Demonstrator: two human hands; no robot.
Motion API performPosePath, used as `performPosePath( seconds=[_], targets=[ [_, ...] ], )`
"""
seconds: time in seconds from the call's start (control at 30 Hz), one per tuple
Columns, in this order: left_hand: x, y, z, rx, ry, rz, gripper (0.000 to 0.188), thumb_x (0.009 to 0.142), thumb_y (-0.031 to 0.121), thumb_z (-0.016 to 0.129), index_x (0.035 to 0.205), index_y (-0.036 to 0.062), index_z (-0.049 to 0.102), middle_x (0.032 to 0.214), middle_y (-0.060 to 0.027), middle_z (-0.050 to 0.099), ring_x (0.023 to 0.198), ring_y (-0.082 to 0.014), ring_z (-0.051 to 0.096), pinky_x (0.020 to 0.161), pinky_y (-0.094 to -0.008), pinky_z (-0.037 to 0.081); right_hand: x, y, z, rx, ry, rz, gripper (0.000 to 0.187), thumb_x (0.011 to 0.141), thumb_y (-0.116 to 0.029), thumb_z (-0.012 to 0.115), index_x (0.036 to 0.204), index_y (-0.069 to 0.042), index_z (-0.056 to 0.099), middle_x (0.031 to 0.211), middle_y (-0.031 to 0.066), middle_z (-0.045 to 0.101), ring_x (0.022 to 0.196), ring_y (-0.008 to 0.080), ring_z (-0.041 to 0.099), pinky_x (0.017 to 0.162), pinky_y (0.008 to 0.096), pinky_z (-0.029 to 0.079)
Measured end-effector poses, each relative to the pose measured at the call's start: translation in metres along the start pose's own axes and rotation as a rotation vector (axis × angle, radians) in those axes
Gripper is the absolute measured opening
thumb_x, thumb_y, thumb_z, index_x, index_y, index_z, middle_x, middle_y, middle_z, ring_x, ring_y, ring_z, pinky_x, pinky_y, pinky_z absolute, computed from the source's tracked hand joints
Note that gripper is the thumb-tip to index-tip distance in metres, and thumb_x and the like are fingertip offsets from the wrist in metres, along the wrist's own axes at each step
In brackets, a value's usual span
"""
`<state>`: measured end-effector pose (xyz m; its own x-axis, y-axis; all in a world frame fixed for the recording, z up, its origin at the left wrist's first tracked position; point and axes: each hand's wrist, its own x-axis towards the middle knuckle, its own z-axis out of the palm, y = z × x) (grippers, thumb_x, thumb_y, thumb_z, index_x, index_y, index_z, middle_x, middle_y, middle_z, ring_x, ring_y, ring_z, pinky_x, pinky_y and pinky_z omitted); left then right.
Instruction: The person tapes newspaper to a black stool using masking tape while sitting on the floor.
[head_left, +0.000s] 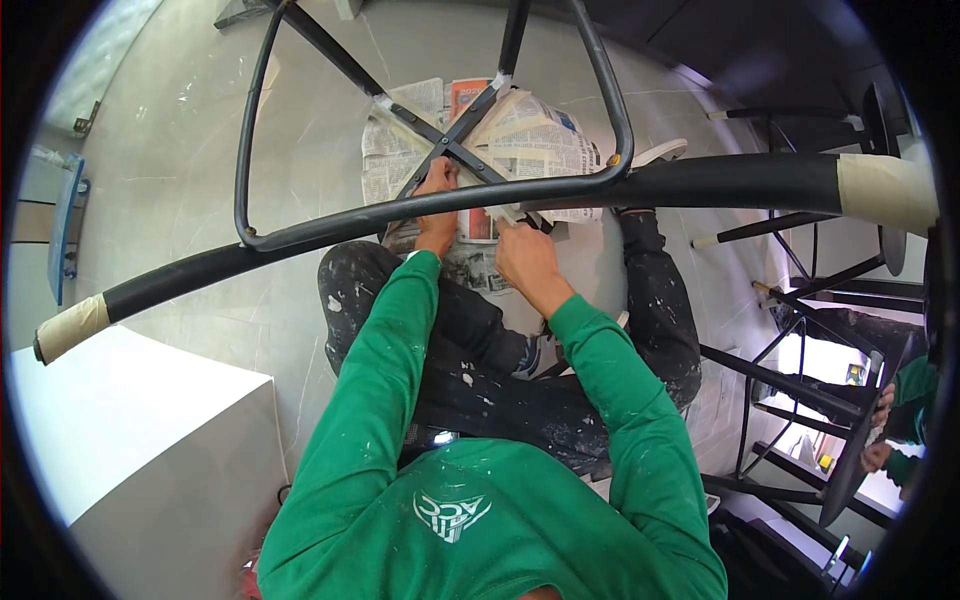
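Observation:
A black metal stool [445, 147] stands upside down in front of me, its seat covered with newspaper [545, 140] and strips of masking tape. My left hand [436, 205] touches the crossed metal bars under the seat. Its fingers are bent against one bar, and whether they pinch anything is hidden. My right hand [527, 258] is closed just to the right, by the newspaper's near edge. A small dark and whitish thing shows at its fingertips, too little seen to name. The stool's curved black bar passes across my view above both hands.
A white box-like block [150, 420] stands at the left. My paint-spotted legs [500, 390] are folded around the work. At the right, a co-worker's hands [880, 430] hold a dark round seat [850, 470] among more black stools. A blue panel [68, 230] is at the far left.

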<state>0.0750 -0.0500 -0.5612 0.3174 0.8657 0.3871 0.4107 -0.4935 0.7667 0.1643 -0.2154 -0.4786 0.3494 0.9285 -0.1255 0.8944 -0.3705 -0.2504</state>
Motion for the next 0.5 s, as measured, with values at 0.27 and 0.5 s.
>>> performPosePath(
  seconds=[0.27, 0.5],
  targets=[
    [-0.0077, -0.0072, 0.0071, -0.069, -0.017, -0.136, 0.007, 0.099, 0.008, 0.065, 0.106, 0.0077, 0.062, 0.088, -0.0204, 0.072, 0.084, -0.0412, 0.073, 0.072, -0.0491, 0.054, 0.0008, 0.0010, -0.0011, -0.042, 0.019, 0.015, 0.027, 0.092, -0.015, 0.059, 0.112, -0.001, 0.071, 0.086, 0.0252, 0.073, 0.078, 0.0407, 0.075, 0.070, 0.0508, 0.061],
    [-0.0075, -0.0083, 0.0084, -0.087, 0.048, -0.044, 0.006, 0.099, 0.008, 0.066, 0.104, 0.0073, 0.063, 0.089, -0.0203, 0.072, 0.082, -0.0410, 0.072, 0.073, -0.0482, 0.054, 0.0005, 0.0034, -0.0004, -0.059, 0.007, -0.003, 0.030, 0.091, -0.015, 0.060, 0.115, -0.001, 0.072, 0.087, 0.0234, 0.073, 0.079, 0.0389, 0.075, 0.071, 0.0497, 0.061]
  ],
)
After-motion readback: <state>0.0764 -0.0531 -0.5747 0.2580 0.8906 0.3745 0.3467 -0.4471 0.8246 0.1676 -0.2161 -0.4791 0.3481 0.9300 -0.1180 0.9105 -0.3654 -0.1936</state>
